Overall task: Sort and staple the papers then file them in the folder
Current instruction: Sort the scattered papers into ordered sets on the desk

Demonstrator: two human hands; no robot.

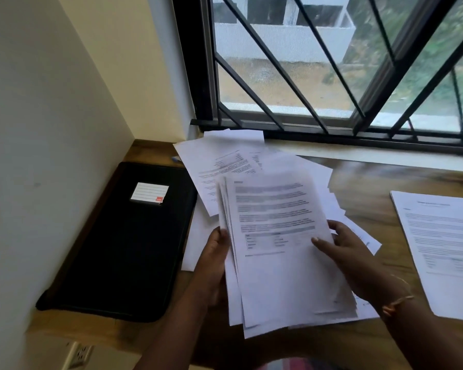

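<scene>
We've got a fanned stack of printed sheets (278, 249) held over the grainy wooden desk (358, 177). Our left hand (214, 252) grips its left edge, and our right hand (350, 257) pinches the right edge, thumb flat on the top page. Under it, more white sheets (217, 161) lie scattered near the window sill. The folder (123, 244), matte black and rectangular with a white lined label (149, 192), lies closed on the left by the wall. Another printed page (444, 249) sits apart on the right.
</scene>
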